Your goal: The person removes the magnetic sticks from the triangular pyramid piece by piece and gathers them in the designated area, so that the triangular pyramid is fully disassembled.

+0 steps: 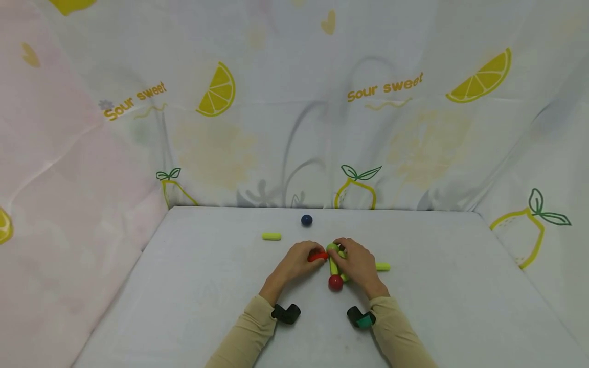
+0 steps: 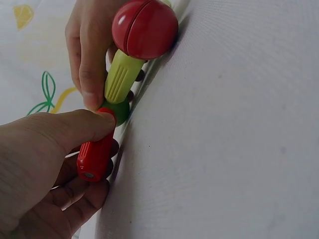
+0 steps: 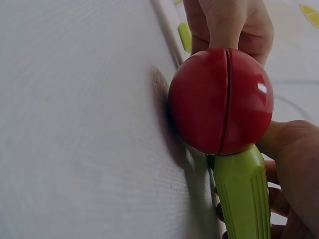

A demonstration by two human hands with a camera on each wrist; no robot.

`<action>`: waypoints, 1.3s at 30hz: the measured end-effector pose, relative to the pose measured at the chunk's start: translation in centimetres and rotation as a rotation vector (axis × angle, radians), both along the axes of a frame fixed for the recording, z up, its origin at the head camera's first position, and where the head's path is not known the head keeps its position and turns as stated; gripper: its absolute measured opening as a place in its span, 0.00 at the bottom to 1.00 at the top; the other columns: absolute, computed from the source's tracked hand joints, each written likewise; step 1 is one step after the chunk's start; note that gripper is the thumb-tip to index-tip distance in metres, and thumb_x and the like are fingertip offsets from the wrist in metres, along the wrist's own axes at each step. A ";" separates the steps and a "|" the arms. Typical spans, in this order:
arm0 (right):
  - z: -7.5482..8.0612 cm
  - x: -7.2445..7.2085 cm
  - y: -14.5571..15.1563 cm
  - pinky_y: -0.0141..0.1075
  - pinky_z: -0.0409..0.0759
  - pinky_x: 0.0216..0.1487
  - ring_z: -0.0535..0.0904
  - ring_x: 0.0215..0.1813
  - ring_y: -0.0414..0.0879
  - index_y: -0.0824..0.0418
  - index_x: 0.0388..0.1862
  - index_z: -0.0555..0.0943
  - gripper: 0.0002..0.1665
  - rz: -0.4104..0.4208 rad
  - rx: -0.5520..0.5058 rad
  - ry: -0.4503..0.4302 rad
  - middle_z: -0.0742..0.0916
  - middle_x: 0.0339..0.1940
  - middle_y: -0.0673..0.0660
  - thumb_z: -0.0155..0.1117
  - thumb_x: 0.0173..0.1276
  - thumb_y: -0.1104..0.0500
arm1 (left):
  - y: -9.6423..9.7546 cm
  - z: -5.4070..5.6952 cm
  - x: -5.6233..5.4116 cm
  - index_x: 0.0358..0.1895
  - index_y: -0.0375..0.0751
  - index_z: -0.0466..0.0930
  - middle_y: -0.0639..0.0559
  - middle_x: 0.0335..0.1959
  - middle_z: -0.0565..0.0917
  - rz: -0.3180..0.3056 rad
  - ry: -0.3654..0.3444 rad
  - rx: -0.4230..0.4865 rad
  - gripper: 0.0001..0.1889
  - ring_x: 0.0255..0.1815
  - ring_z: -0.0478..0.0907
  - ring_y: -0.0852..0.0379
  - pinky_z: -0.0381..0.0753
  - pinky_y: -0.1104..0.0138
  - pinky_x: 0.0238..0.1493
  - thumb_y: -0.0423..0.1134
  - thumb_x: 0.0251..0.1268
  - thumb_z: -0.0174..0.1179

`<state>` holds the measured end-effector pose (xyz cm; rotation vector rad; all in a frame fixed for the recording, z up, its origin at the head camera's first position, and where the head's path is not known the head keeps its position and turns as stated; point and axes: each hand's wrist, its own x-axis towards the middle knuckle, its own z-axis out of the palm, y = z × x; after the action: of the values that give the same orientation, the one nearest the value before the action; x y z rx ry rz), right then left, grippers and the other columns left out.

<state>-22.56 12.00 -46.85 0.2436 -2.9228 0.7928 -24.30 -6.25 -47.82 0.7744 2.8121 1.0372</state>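
Rod, red, crosswise toward green ball

I see two sleeved forearms stretched forward and slanted inward, left hand and right hand close together, fingers of both curled in a grip, left thumb nearly straight

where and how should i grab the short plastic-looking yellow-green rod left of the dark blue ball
Pinch the short yellow-green rod at mid-length, probably from above, across its near and far long sides: it lies flat on the white table, running left to right, with both sides free. The dark blue ball sits apart, beyond its right end.
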 end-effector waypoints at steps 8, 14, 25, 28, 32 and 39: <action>-0.1 0.0 0.0 0.43 0.78 0.38 0.81 0.40 0.47 0.54 0.50 0.80 0.21 0.007 -0.007 -0.016 0.86 0.41 0.53 0.59 0.66 0.43 | -0.1 -0.1 0.1 0.46 0.42 0.81 0.52 0.37 0.83 -0.003 0.004 0.007 0.11 0.36 0.76 0.61 0.75 0.68 0.43 0.39 0.62 0.62; -0.2 -0.1 0.0 0.43 0.79 0.39 0.81 0.41 0.47 0.54 0.51 0.80 0.22 0.012 -0.005 -0.024 0.85 0.42 0.53 0.58 0.67 0.42 | -0.4 0.0 0.1 0.48 0.45 0.81 0.53 0.42 0.84 0.007 0.009 -0.031 0.12 0.41 0.77 0.60 0.75 0.66 0.47 0.42 0.63 0.62; -0.2 0.0 0.0 0.43 0.78 0.39 0.80 0.40 0.46 0.54 0.52 0.80 0.23 0.007 0.003 -0.046 0.85 0.43 0.53 0.60 0.66 0.42 | -1.4 0.3 0.3 0.46 0.46 0.82 0.53 0.40 0.82 0.054 0.079 -0.045 0.11 0.41 0.77 0.59 0.76 0.64 0.45 0.43 0.62 0.63; -0.2 -0.1 0.0 0.43 0.78 0.40 0.79 0.40 0.46 0.54 0.52 0.79 0.23 0.011 -0.003 -0.047 0.85 0.43 0.53 0.60 0.66 0.42 | -1.9 0.0 0.1 0.45 0.47 0.82 0.53 0.39 0.80 0.069 0.098 -0.042 0.10 0.40 0.76 0.59 0.76 0.65 0.44 0.43 0.61 0.64; -0.1 -0.1 0.0 0.43 0.78 0.40 0.79 0.40 0.46 0.54 0.52 0.79 0.23 0.012 -0.004 -0.050 0.85 0.43 0.53 0.60 0.65 0.42 | -2.7 -0.2 -0.1 0.45 0.47 0.82 0.52 0.39 0.79 0.088 0.097 -0.042 0.11 0.42 0.75 0.58 0.76 0.64 0.45 0.41 0.60 0.64; -0.2 -0.2 0.1 0.44 0.78 0.43 0.79 0.41 0.46 0.54 0.53 0.79 0.23 0.001 -0.010 -0.061 0.85 0.44 0.53 0.60 0.66 0.43 | -3.8 0.0 -0.4 0.45 0.47 0.83 0.51 0.41 0.78 0.116 0.132 -0.032 0.11 0.43 0.72 0.56 0.76 0.63 0.45 0.39 0.59 0.65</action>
<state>-22.77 12.13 -47.04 0.2244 -2.9756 0.8288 -24.72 -10.00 -47.86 0.7090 3.0102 0.9883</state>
